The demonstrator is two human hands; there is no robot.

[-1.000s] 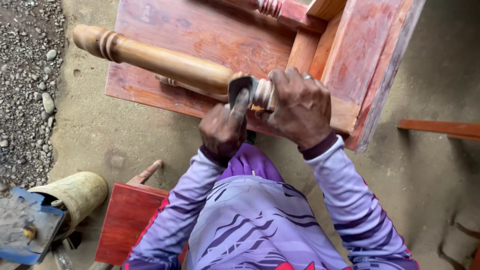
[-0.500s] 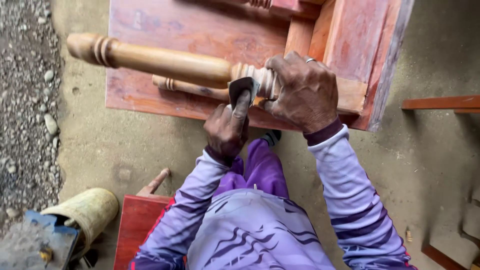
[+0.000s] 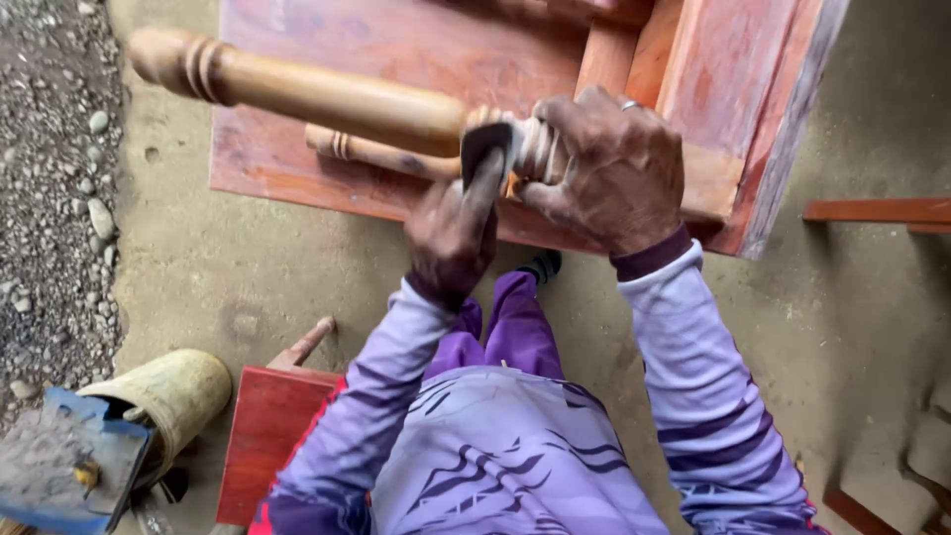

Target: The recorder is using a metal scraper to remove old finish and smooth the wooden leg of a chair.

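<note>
On bare concrete floor, w/ gravel along its left edge, we sit over a piece of reddish wooden furniture lying on its side. Our right hand, ring on one finger, is closed round the ribbed end of a pale turned leg, which runs from the frame's corner out to upper left and ends in a rounded knob past the panel's left edge. Our left hand is curled, fingers pinching a dark piece of sandpaper pressed to the leg just beside the right hand; the 2 hands nearly touch. A thinner turned spindle lies just beneath the leg, approx. parallel. Purple sleeves and trousers fill the centre bottom. At lower left, a red board sits beside our left elbow, a yellowish cylindrical container on its side next to it, mouth against a blue tray of grey debris. Open floor lies to the right of the frame, up to a red wooden rail at the right edge.
</note>
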